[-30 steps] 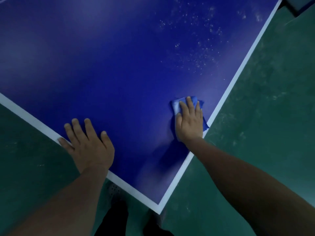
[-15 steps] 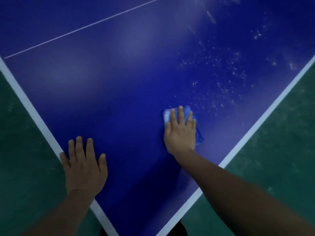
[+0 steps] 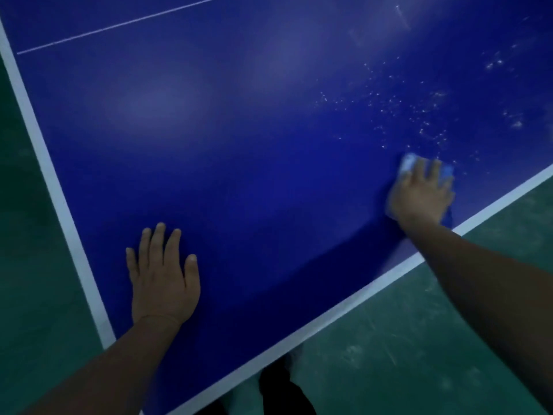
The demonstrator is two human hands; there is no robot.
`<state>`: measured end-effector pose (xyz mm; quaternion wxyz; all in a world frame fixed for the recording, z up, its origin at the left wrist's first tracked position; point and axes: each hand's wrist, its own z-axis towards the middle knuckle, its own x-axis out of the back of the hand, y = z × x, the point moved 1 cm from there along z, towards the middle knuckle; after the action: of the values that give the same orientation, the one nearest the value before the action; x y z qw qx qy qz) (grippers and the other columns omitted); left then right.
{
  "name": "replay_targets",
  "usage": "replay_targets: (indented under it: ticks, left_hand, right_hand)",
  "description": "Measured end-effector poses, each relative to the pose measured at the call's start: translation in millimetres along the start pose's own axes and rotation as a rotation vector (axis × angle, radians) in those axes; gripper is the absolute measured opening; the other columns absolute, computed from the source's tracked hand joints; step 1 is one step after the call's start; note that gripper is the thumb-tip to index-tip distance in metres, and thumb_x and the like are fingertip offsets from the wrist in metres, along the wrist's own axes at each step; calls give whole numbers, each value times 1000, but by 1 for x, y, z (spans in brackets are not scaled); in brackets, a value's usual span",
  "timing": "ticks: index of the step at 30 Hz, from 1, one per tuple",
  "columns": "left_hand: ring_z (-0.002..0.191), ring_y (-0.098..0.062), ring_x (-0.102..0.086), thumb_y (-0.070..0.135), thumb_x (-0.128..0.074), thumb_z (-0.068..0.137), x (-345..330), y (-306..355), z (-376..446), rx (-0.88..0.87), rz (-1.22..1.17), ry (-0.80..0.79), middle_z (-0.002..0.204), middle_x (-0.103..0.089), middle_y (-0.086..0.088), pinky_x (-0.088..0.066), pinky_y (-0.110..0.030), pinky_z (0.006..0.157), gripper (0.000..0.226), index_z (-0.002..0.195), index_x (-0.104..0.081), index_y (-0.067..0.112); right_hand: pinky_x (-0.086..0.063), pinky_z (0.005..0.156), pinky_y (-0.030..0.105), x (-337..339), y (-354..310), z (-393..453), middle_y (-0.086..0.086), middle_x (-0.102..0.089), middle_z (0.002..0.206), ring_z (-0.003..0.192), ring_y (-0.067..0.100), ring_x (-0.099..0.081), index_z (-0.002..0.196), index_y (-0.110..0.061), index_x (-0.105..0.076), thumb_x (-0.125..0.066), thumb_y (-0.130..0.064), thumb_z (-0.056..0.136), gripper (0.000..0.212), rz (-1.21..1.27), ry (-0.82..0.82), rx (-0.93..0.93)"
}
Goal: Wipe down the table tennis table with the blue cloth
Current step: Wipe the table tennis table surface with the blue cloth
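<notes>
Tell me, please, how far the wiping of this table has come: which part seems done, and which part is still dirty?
Looks done: the near corner of the table around the flat left hand shows no specks. In hand: the right hand presses the blue cloth flat, beside the white edge line. Left: white specks just beyond the cloth, towards the far right.

Dull green floor [image 3: 419, 339] spreads out on both sides, scuffed with pale streaks and smudges on the right. The light is dim and bluish, with soft hazy patches of glare. Dark shoes [image 3: 281, 387] stand on it below.
</notes>
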<state>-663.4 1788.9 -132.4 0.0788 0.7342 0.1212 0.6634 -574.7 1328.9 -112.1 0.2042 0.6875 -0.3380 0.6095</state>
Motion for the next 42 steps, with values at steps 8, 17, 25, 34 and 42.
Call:
replay_targets:
  ticks: [8,17,25,34,42]
  left_hand:
    - [155,-22,-2,48,-21,98,4,1,0,21,6,-24,165,-19,-10,4,-50,125,69,153,-35,10]
    - [155,-24,-3,45,-24,97,3,4,0,13,-3,-17,165,-19,-11,5,-50,125,66,152,-36,9]
    - [155,-24,-3,46,-22,97,2,2,0,10,17,-20,165,-18,-11,2,-52,124,68,153,-35,9]
    - [154,-26,-7,45,-22,97,2,5,-1,15,27,5,164,-21,-11,1,-52,125,66,151,-36,10]
    - [151,-34,-16,47,-24,96,5,9,-1,26,70,-14,159,-30,-18,-6,-58,123,68,146,-44,5]
  right_hand:
    - [-20,117,62,-37,-79,-119,18,-23,163,147,50,-18,154,-14,-35,-33,-26,102,53,-27,60,360]
    - [-26,113,60,-33,49,-80,13,-29,162,147,46,-21,151,-19,-40,-17,-41,105,56,-259,-25,582]
    - [-15,120,58,-16,8,-33,11,-11,167,152,42,-8,160,-20,-17,-9,-40,102,61,-160,31,154]
    - [-26,117,59,-25,14,-111,6,-32,162,147,40,-26,151,-25,-42,-29,-44,105,51,-207,-103,1040]
    - [-14,122,55,-11,-9,-71,5,-15,167,152,41,-11,157,-28,-26,-8,-53,103,62,-216,-174,663]
